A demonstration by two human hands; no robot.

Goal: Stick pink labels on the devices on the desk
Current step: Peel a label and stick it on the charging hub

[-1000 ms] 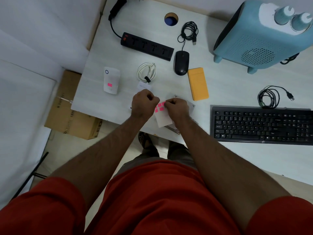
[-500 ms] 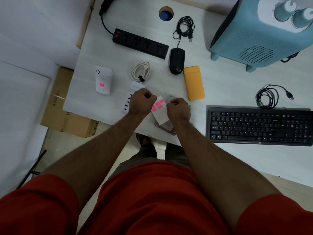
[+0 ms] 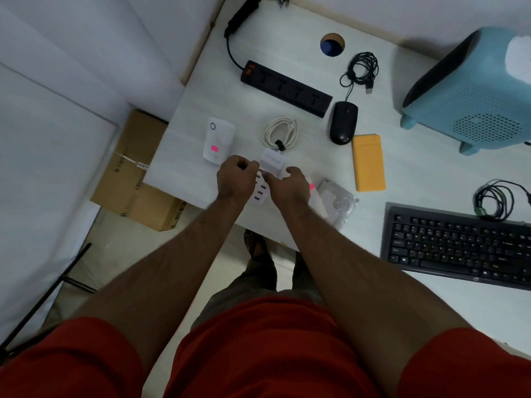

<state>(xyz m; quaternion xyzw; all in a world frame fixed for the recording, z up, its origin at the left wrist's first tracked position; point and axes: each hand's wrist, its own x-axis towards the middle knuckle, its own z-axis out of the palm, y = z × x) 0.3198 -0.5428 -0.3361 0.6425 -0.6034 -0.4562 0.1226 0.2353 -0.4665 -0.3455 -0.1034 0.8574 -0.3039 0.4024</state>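
Note:
A white USB charger [image 3: 272,163] with a row of ports lies near the desk's front edge, between my two hands. My left hand [image 3: 236,180] is a closed fist against its left side. The thumb and forefinger of my right hand [image 3: 289,185] are pinched together on the charger's top; what they hold is hidden. The label sheet [image 3: 315,195] with pink labels lies on the desk just right of my right hand, partly under it. A white device [image 3: 219,139] to the left carries a pink label [image 3: 214,148].
Farther back lie a white cable coil [image 3: 280,133], a black power strip [image 3: 287,88], a black mouse [image 3: 343,122] and a yellow power bank [image 3: 368,162]. A hard drive [image 3: 340,201], black keyboard [image 3: 459,248], black cable [image 3: 495,203] and blue heater [image 3: 474,93] are to the right.
Both hands moved from the label sheet up and left onto the white charger. The sheet left my hands and now lies beside my right hand. The camera shifted.

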